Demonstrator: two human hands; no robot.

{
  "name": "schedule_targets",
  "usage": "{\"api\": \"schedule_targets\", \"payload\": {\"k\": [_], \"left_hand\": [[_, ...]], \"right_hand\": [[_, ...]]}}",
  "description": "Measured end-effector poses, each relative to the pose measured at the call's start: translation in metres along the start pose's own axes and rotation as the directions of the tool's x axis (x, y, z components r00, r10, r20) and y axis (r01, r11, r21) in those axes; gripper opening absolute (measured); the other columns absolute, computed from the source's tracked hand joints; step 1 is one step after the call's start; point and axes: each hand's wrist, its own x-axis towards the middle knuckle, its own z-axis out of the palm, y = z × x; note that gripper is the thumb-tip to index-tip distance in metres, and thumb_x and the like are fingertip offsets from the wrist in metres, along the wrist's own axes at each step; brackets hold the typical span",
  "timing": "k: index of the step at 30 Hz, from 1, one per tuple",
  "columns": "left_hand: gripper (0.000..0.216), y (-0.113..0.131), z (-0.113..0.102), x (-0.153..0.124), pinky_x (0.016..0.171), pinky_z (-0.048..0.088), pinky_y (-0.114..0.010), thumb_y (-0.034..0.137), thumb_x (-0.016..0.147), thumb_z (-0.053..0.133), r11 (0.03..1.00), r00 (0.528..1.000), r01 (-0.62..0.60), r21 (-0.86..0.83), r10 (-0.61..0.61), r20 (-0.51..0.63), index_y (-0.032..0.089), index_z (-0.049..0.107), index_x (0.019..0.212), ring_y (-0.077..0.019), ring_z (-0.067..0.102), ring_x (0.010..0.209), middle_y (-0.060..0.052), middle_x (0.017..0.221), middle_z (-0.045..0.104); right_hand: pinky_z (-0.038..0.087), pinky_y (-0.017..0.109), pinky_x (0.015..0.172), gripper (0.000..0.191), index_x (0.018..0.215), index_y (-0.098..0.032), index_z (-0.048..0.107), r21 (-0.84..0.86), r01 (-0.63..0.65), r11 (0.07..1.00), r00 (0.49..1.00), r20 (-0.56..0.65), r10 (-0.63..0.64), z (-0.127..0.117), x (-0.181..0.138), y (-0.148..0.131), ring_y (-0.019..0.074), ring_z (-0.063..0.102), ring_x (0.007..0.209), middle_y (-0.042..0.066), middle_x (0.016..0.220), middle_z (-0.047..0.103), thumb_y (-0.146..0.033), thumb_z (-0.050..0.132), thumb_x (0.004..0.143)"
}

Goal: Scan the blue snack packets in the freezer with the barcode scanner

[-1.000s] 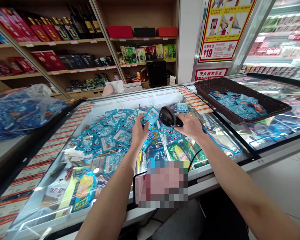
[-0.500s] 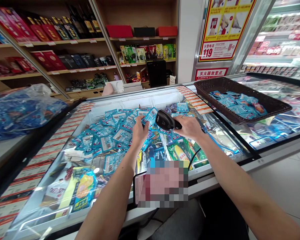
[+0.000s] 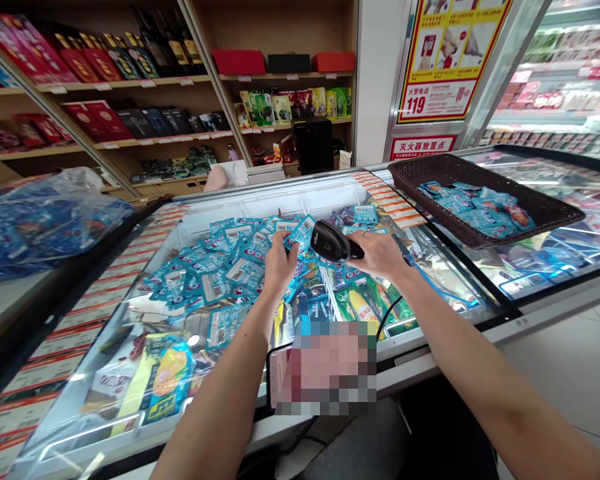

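Note:
Between the fingers and thumb of my left hand (image 3: 281, 261) is a small blue packet (image 3: 301, 231) with a white barcode label. My right hand (image 3: 380, 255) is wrapped round the handle of a black barcode scanner (image 3: 332, 241), whose head is right beside that packet. A black cable (image 3: 387, 312) runs down from the right hand's side. Many more blue packets (image 3: 247, 272) lie in a loose heap on the glass top of the chest freezer (image 3: 405, 373), below and left of my hands. A phone (image 3: 279, 377), partly blurred out, stands at the freezer's near edge.
At the right, a dark brown woven basket (image 3: 555, 212) holds several blue packets. A clear plastic bag (image 3: 80, 200) full of blue packets sits at the left. Shelves with bottles and boxes (image 3: 240, 63) stand behind, and price strips (image 3: 95, 300) line the freezer's left side.

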Motion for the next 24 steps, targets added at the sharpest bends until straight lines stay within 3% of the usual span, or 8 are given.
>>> {"api": "schedule_targets", "payload": {"k": [8,17,24], "left_hand": [[0.040,0.0006,-0.0002,0.0005,0.069,0.046,-0.033,0.043,0.087,0.048,1.000,1.000,0.016,0.004,-0.016,0.016,0.019,0.047,0.120,-0.0205,0.060,0.078,-0.009,0.099,0.064],[0.041,0.0043,-0.0013,0.0005,0.072,0.045,-0.033,0.040,0.087,0.048,0.998,0.998,0.056,-0.026,-0.055,0.041,0.016,0.047,0.120,-0.0192,0.060,0.074,-0.007,0.090,0.064],[0.042,-0.0010,-0.0016,-0.0005,0.075,0.047,-0.034,0.043,0.088,0.047,0.998,0.992,0.024,-0.050,-0.030,-0.122,0.018,0.046,0.122,-0.0179,0.059,0.078,-0.010,0.102,0.061]], "right_hand": [[0.042,0.028,0.065,0.034,0.111,-0.021,0.063,0.001,0.009,1.000,0.999,-0.033,-0.009,0.0026,-0.0009,0.0014,0.0186,0.066,0.083,0.004,0.100,0.071,-0.040,0.058,0.083],[0.040,0.027,0.062,0.035,0.109,-0.020,0.064,0.006,0.029,1.000,0.996,-0.084,-0.028,0.0055,-0.0003,0.0043,0.0186,0.066,0.079,0.005,0.095,0.071,-0.043,0.058,0.083],[0.040,0.028,0.063,0.033,0.110,-0.022,0.063,-0.034,-0.066,0.997,0.995,-0.079,0.063,0.0062,-0.0002,0.0057,0.0199,0.066,0.083,0.004,0.096,0.071,-0.039,0.060,0.082]]}}
